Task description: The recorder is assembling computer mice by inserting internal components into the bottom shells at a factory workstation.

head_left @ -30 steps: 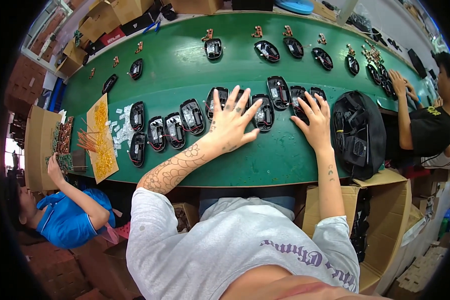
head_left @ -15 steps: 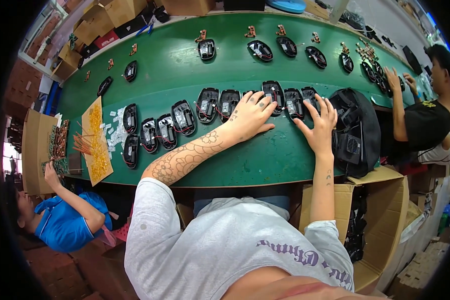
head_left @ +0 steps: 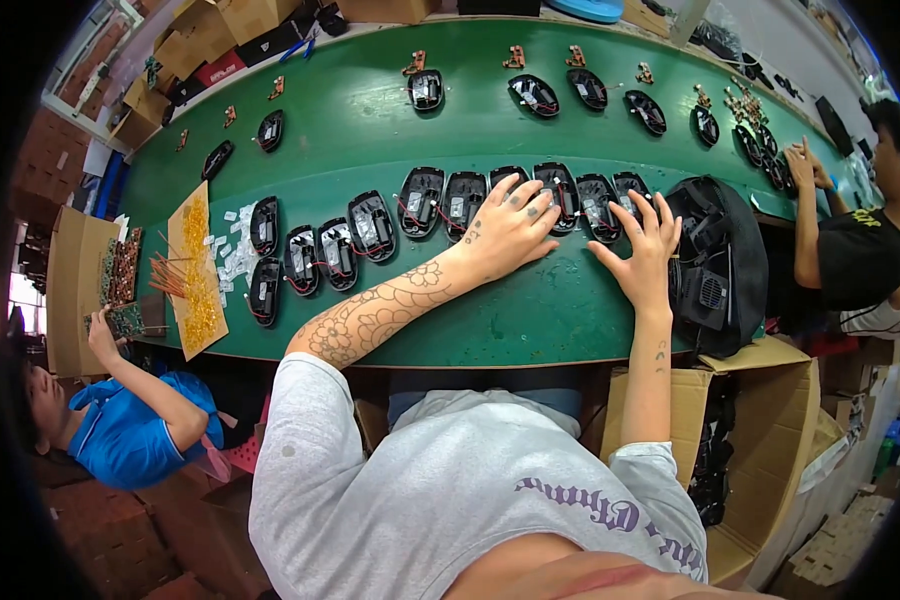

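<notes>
A row of black oval plastic shells with red and white wires lies across the middle of the green table. My left hand rests over the centre of this row, fingers stretched out; it partly covers one shell and touches the edge of the shell beside it. To its right, my right hand is spread with fingers apart over the right-end shells, thumb near the lower end of one. Neither hand grips anything that I can see.
A black bag-like case stands right of my right hand, above an open carton. Yellow pieces lie on cardboard at left, beside clear plastic bits. More shells and small circuit boards line the far side. Co-workers sit at both sides.
The view has shifted slightly. My left hand's fingers have shifted a little, showing more of the shell beneath them. My right hand stays spread. The right co-worker's hands have come closer together.
</notes>
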The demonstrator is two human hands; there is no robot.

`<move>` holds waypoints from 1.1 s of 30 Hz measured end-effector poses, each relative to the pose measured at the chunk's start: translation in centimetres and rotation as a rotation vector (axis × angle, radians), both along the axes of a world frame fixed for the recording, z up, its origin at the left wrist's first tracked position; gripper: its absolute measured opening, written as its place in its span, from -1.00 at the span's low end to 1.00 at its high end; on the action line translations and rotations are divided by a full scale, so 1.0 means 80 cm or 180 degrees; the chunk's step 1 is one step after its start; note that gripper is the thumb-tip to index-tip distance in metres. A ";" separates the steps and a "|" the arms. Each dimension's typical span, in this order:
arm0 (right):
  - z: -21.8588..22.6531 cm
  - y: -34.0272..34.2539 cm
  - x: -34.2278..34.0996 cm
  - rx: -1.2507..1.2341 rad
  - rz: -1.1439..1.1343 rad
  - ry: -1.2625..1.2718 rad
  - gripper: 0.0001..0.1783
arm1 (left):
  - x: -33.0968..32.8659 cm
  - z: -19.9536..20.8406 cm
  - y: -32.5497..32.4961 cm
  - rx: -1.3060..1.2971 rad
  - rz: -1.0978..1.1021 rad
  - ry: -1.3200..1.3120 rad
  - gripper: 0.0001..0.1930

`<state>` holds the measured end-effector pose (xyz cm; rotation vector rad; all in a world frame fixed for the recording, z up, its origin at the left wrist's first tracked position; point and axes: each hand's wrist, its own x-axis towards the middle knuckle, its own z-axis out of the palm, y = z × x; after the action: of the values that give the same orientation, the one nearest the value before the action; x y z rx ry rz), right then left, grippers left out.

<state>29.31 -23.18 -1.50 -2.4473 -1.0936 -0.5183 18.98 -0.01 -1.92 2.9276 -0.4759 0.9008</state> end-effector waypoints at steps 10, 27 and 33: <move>-0.012 0.014 -0.002 0.0132 -0.0122 -0.0051 -0.40 | 0.002 -0.002 0.002 0.0045 0.0125 0.0310 -0.52; 0.011 0.017 -0.019 0.0738 0.0127 -0.0528 -0.75 | -0.231 0.043 0.120 -0.0393 0.2179 0.0634 -0.34; 0.029 0.120 -0.114 0.0686 0.1662 0.0335 -0.66 | -0.264 0.011 0.147 -0.0397 0.2069 0.0964 -0.34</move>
<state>20.18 -13.54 0.83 -1.8806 -1.4756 -0.3144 -2.16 11.72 -1.07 3.0422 0.5551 0.4619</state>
